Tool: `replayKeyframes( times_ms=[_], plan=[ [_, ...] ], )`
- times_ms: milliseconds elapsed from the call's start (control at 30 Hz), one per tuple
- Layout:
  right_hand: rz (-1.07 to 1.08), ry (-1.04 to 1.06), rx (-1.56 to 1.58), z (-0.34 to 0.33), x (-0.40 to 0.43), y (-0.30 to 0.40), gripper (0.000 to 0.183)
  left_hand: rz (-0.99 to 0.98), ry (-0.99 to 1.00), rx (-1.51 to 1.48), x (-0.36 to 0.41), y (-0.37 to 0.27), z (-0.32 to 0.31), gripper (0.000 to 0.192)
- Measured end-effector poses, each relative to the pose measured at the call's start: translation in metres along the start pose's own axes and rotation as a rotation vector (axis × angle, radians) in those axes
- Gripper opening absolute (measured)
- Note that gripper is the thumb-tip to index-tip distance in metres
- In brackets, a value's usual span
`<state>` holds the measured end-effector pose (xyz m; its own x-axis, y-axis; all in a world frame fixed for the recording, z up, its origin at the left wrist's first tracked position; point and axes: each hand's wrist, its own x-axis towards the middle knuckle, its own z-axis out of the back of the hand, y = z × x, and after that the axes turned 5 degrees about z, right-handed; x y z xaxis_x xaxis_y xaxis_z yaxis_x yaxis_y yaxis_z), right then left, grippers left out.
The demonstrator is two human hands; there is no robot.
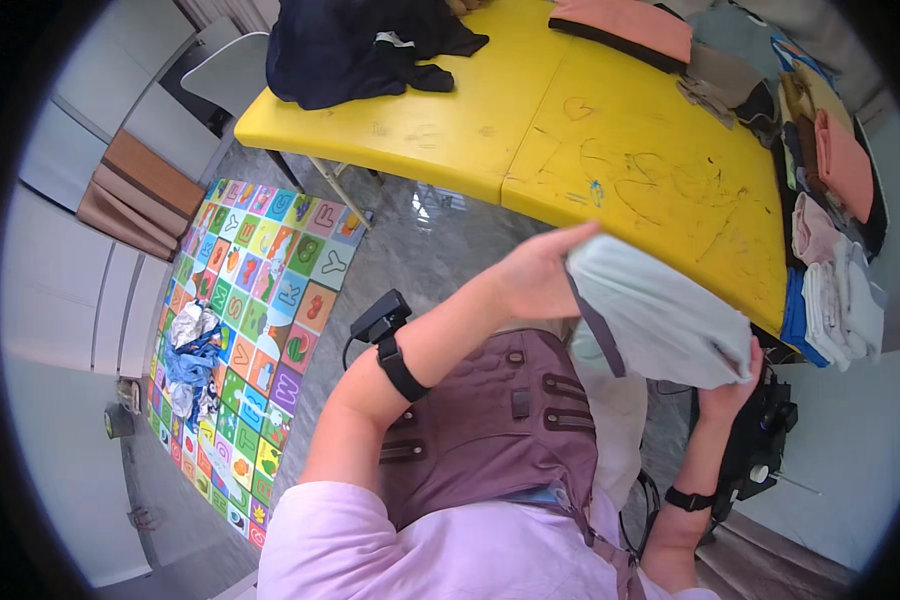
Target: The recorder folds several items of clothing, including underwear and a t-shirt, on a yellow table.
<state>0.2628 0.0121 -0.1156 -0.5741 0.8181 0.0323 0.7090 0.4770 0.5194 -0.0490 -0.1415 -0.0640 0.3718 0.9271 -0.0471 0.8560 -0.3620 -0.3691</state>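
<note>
A folded pale grey-green cloth garment (656, 315) with a dark edging strip is held up in front of my body, just off the near edge of the yellow table (465, 142). My left hand (536, 274) grips its left end, with the thumb at the top corner and the fingers partly hidden behind the fabric. At the lower right corner, my right hand (724, 397) holds the other end. Part of a paler greenish layer (589, 349) hangs beneath the left side.
Folded clothes (844, 169) line the table's right end, with white folded items (825, 307) nearer me. A salmon folded garment (622, 30) lies at the back. A dark garment (337, 60) lies loosely at the left. Crumpled clothes (191, 360) rest on the alphabet play mat (244, 360).
</note>
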Motion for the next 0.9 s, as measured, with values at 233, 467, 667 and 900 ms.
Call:
replayKeyframes(
  times_ms=[233, 467, 667, 900],
  plan=[
    [-0.159, -0.156, 0.056, -0.009, -0.002, -0.030, 0.040, -0.175, 0.202, -0.262, 0.013, -0.007, 0.022, 0.054],
    [-0.235, -0.281, 0.189, -0.017, 0.004, -0.037, 0.041, -0.223, -0.067, -0.182, -0.006, -0.020, 0.020, 0.049],
    [-0.201, -0.205, 0.306, -0.011, 0.004, -0.029, 0.047, -0.201, 0.080, -0.323, 0.010, -0.022, 0.025, 0.042],
    [-0.229, -0.143, 0.259, -0.005, -0.002, -0.024, 0.045, -0.161, 0.038, -0.315, 0.010, -0.025, 0.024, 0.043]
  ],
)
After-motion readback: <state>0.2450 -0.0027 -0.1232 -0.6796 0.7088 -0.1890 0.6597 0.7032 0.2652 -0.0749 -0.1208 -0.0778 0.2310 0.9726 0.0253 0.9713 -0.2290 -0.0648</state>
